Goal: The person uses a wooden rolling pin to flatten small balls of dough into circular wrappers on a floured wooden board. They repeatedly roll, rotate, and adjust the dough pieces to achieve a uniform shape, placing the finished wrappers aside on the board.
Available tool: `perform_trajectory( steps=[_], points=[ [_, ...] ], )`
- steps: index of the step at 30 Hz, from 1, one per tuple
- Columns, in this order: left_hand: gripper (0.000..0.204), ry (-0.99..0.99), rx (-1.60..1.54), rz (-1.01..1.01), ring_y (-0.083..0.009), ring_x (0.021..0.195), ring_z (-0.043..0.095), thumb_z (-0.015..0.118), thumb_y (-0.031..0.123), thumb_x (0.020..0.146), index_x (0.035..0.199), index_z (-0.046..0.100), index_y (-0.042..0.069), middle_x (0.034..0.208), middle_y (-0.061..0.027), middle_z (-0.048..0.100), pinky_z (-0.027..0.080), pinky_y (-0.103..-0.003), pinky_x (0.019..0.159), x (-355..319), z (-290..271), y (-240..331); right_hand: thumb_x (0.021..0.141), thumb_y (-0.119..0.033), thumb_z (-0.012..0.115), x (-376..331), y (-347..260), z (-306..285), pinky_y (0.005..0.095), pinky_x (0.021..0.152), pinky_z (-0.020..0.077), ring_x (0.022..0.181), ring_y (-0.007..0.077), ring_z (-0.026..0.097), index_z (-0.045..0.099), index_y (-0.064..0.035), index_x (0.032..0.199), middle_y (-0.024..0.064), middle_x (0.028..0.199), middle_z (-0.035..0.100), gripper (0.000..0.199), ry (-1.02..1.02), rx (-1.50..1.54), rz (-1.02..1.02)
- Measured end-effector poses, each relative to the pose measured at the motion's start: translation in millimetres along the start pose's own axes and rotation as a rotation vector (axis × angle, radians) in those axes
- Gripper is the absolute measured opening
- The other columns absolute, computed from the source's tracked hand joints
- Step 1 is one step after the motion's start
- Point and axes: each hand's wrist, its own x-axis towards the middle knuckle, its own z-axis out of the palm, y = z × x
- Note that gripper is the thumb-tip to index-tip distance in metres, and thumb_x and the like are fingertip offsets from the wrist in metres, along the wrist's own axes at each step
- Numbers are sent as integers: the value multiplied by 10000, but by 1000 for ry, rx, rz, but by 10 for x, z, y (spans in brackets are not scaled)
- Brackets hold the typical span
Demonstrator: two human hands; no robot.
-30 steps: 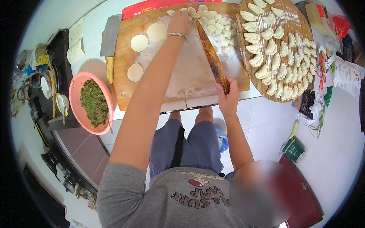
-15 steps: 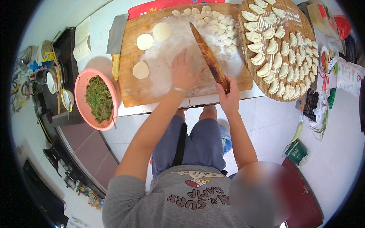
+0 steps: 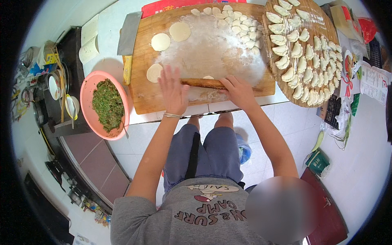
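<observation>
A dark wooden rolling pin lies crosswise on the floured wooden board. My right hand grips it near its right end, fingers curled over the wood. At its left end my left hand is spread, slightly blurred, with fingers stretched forward; whether the palm touches the pin I cannot tell. A small dough piece peeks out just beyond the pin, partly hidden. Rolled dough wrappers lie on the board's left side, one beside my left fingers. Several small dough pieces are gathered at the far right.
A pink basin of green filling stands left of the board, a spoon in it. The cleaver with a yellow handle rests along the board's left edge. At right, a round wooden board carries rows of dumplings.
The rolling pin has swung from a steep slant to lying crosswise, lower on the board. My left hand has moved left from the floured middle to the pin's left end.
</observation>
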Motion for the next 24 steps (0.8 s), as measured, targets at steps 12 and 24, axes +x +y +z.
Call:
perform_trajectory(
  steps=[12, 24],
  points=[
    [624, -142, 50, -7, -391, 1416, 246, 461, 369, 951, 1489, 315, 89, 1559, -161, 256, 188, -515, 1150, -221, 109, -65, 934, -340, 498, 152, -175, 183, 564, 1118, 244, 1392, 381, 311, 364, -227, 1481, 82, 1545, 319, 574, 169, -231, 50],
    [724, -40, 92, 13, -414, 1381, 292, 593, 433, 871, 1469, 361, 95, 1528, -176, 304, 223, -517, 1127, -100, 122, 151, 868, -323, 626, -62, 12, 183, 447, 905, 447, 1112, 335, 555, 530, -121, 1271, 110, 1281, 548, 461, -42, -170, 132]
  ],
)
